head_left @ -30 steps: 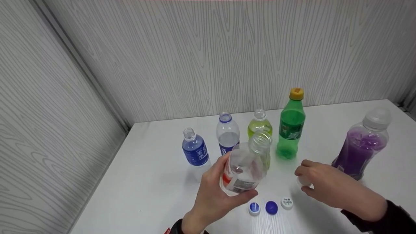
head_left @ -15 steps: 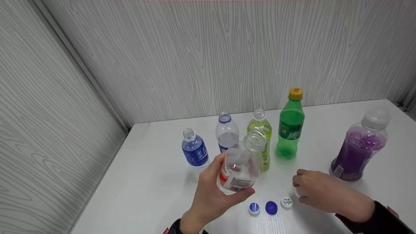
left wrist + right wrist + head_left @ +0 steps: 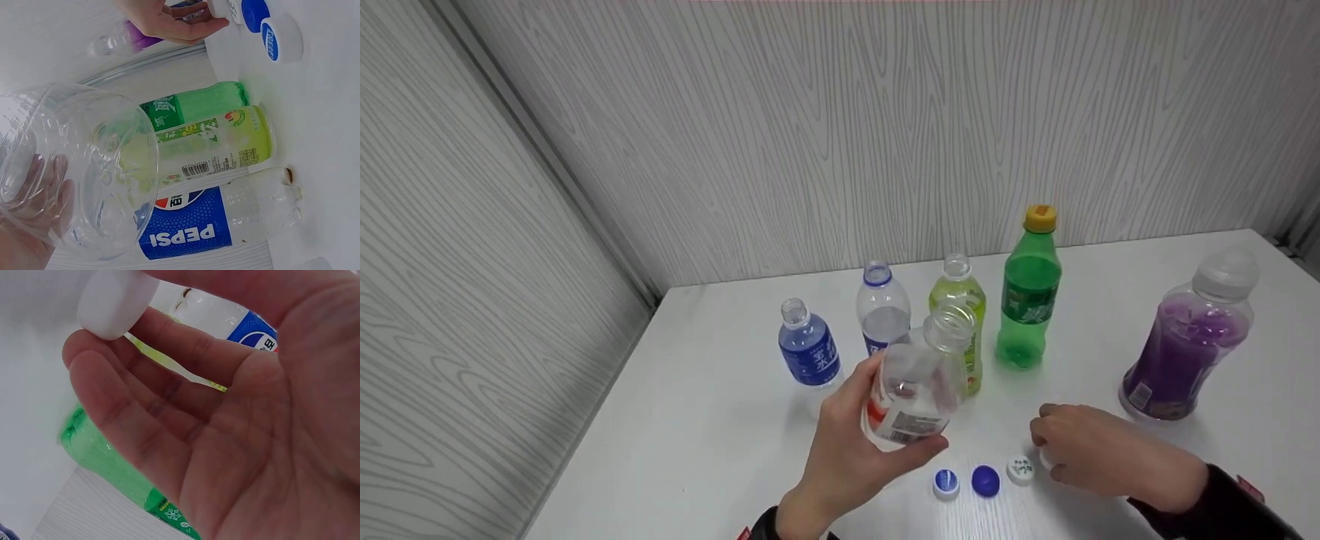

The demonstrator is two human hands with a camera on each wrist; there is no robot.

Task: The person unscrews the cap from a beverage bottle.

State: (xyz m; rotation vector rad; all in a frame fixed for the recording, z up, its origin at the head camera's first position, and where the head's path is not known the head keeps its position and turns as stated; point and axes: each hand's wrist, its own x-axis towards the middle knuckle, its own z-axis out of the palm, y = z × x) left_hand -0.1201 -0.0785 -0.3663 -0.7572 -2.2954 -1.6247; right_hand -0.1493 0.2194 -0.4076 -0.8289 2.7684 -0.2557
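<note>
My left hand [image 3: 847, 454] grips a clear uncapped bottle [image 3: 915, 386] with a red and white label, held tilted above the table. In the left wrist view its transparent base faces the camera. My right hand [image 3: 1102, 450] pinches a white bottle cap [image 3: 115, 304] between thumb and fingers, low over the tabletop. Whether that cap touches the table is hard to tell. Left of it lie three caps in a row: a white one with dark print [image 3: 1020, 469], a dark blue one [image 3: 985, 481] and a white one with a blue top [image 3: 946, 484].
Behind the hands stand a blue-labelled bottle [image 3: 810, 351], a Pepsi bottle [image 3: 883, 315] and a yellow-green bottle [image 3: 971, 296], all uncapped. A green bottle [image 3: 1030, 292] wears a yellow cap. A purple-filled bottle [image 3: 1181, 352] with a whitish cap stands at right. Panels wall the back and left.
My right hand has come down and slightly left with the white cap, ending beside the row of caps. The clear bottle in my left hand has shifted a little left.
</note>
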